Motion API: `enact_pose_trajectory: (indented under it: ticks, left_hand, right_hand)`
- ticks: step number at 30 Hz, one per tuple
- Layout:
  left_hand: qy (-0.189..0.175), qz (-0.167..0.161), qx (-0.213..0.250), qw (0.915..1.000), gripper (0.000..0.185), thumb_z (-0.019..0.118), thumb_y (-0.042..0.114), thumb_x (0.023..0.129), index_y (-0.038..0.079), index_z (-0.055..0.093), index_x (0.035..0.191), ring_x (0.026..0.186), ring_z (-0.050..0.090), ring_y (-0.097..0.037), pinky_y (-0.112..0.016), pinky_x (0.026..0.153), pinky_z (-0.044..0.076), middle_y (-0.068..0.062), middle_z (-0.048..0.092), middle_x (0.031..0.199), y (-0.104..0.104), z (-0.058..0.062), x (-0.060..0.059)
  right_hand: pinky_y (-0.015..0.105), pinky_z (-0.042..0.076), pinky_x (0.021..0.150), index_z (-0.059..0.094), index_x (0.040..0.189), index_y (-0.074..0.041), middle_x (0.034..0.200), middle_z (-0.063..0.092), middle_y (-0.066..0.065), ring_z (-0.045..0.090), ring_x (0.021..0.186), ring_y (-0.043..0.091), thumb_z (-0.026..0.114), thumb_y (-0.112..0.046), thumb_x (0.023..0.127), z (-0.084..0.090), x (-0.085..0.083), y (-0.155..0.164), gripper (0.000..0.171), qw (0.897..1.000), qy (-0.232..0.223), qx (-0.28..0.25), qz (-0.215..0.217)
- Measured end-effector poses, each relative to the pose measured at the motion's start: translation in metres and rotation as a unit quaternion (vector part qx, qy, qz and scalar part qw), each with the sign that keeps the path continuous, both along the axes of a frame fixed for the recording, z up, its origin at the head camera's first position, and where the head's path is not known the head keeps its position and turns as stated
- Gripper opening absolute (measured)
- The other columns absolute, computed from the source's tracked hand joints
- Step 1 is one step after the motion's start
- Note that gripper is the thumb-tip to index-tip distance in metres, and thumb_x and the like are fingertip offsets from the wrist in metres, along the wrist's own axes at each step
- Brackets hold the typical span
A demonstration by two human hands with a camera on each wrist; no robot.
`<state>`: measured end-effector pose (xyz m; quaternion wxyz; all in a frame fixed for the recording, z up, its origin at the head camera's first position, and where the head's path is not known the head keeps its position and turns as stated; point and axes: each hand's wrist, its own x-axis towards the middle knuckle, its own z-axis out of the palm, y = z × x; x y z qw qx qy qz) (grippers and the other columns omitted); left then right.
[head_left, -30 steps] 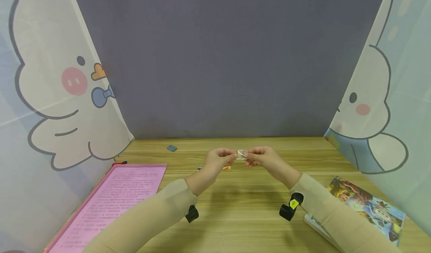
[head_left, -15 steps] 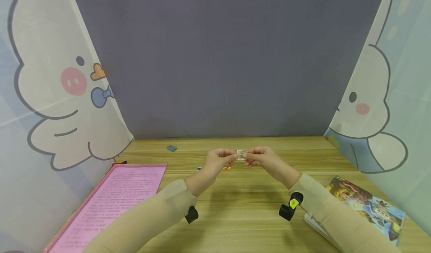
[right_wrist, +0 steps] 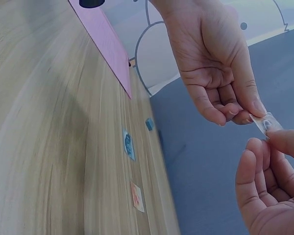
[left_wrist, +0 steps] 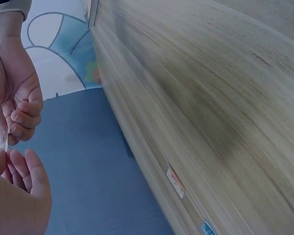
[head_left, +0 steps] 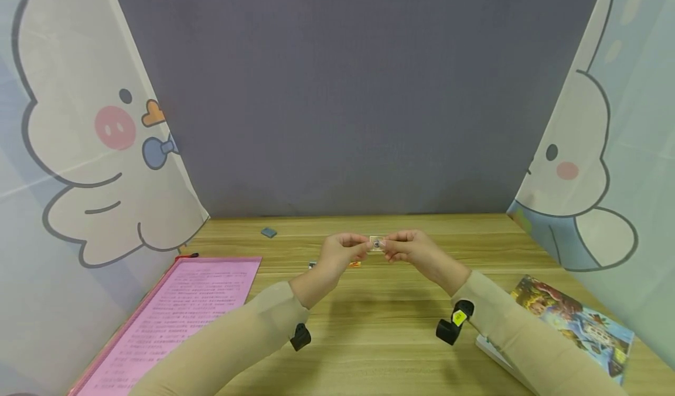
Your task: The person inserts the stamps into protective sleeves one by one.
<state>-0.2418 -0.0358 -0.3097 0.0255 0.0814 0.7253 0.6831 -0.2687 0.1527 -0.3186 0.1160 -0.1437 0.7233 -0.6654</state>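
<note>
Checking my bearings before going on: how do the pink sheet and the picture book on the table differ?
The pink sheet lies at the table's left edge, plain pink with printed text. The picture book lies at the right edge, with a colourful illustrated cover, and looks thicker. Both lie flat, untouched by either hand.

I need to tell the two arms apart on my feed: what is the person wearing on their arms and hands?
Both arms wear long beige sleeves reaching the wrists. The left hand and right hand are bare, with no gloves or rings visible. Under each wrist sits a small black camera mount; the right wrist mount carries a yellow-green sticker, while the left wrist mount is plain black.
</note>
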Motion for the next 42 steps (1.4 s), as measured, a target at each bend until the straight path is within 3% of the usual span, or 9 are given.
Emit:
enact_pose_trajectory:
  ticks: [3,8,15,18,25,29,34,42]
  left_hand:
    - [0.000,0.007,-0.008,0.9999,0.021,0.064,0.013,0.081,-0.003,0.064,0.095,0.067,0.060,-0.015,-0.027,0.067,0.053,-0.012,0.063,0.083,0.000,0.007,0.008]
    - [-0.008,0.011,-0.019,0.9997,0.021,0.064,0.015,0.081,-0.001,0.064,0.094,0.066,0.059,-0.013,-0.028,0.068,0.052,-0.012,0.063,0.084,0.001,0.010,0.011]
    - [-0.008,0.015,-0.025,0.9995,0.020,0.063,0.015,0.081,-0.001,0.064,0.094,0.084,0.058,-0.036,-0.029,0.070,0.052,-0.012,0.063,0.082,0.000,0.010,0.009]
    - [-0.009,0.017,-0.022,0.9996,0.020,0.063,0.014,0.082,-0.001,0.063,0.094,0.088,0.056,-0.039,-0.030,0.070,0.052,-0.014,0.062,0.083,-0.001,0.010,0.009]
    - [-0.010,0.023,-0.016,0.9996,0.020,0.064,0.013,0.081,-0.001,0.063,0.095,0.079,0.060,-0.033,-0.031,0.069,0.052,-0.012,0.062,0.082,-0.002,0.003,0.000]
    - [-0.007,0.021,-0.004,0.9998,0.021,0.066,0.016,0.079,0.001,0.063,0.094,0.075,0.061,-0.030,-0.034,0.070,0.052,-0.008,0.062,0.079,-0.003,-0.008,-0.010]
    - [-0.003,0.019,-0.002,0.9998,0.023,0.068,0.021,0.077,0.006,0.063,0.094,0.068,0.061,-0.023,-0.037,0.072,0.052,-0.006,0.063,0.076,-0.004,-0.014,-0.017]
    - [-0.006,0.014,-0.008,0.9998,0.025,0.069,0.021,0.076,0.012,0.063,0.098,0.063,0.061,-0.017,-0.030,0.064,0.053,-0.014,0.065,0.084,-0.003,-0.014,-0.016]
  right_hand:
    - [0.046,0.047,0.080,0.058,0.096,0.005,0.085,0.061,0.013,0.058,0.075,0.023,0.067,-0.021,0.078,-0.001,-0.001,0.000,0.033,1.000,-0.001,0.002,0.001]
    - [0.042,0.048,0.079,0.056,0.099,0.007,0.080,0.061,0.006,0.058,0.073,0.019,0.063,-0.018,0.082,0.002,0.000,0.000,0.031,1.000,-0.006,0.011,0.008]
    - [0.046,0.045,0.083,0.056,0.103,0.007,0.085,0.061,0.010,0.059,0.079,0.023,0.063,-0.020,0.081,0.000,0.000,0.001,0.035,1.000,-0.006,0.002,0.022]
    - [0.048,0.044,0.086,0.055,0.105,0.008,0.090,0.061,0.016,0.059,0.079,0.022,0.063,-0.019,0.082,0.000,0.000,0.003,0.036,1.000,-0.008,-0.011,0.024]
    - [0.044,0.046,0.085,0.046,0.121,0.000,0.102,0.056,0.018,0.058,0.086,0.026,0.055,-0.015,0.087,0.000,0.000,0.006,0.038,0.999,0.009,-0.038,0.034]
    - [0.041,0.049,0.080,0.045,0.125,-0.007,0.105,0.055,0.022,0.057,0.088,0.033,0.059,-0.013,0.084,-0.001,0.000,0.005,0.043,0.998,0.046,-0.017,0.034]
    - [0.037,0.051,0.073,0.046,0.123,-0.006,0.102,0.057,0.020,0.059,0.086,0.029,0.063,-0.013,0.082,-0.001,0.002,0.003,0.045,0.995,0.092,0.017,0.022]
    - [0.035,0.052,0.072,0.051,0.117,-0.004,0.098,0.058,0.020,0.060,0.083,0.024,0.065,-0.008,0.079,-0.002,0.005,0.002,0.041,0.995,0.098,0.023,0.006]
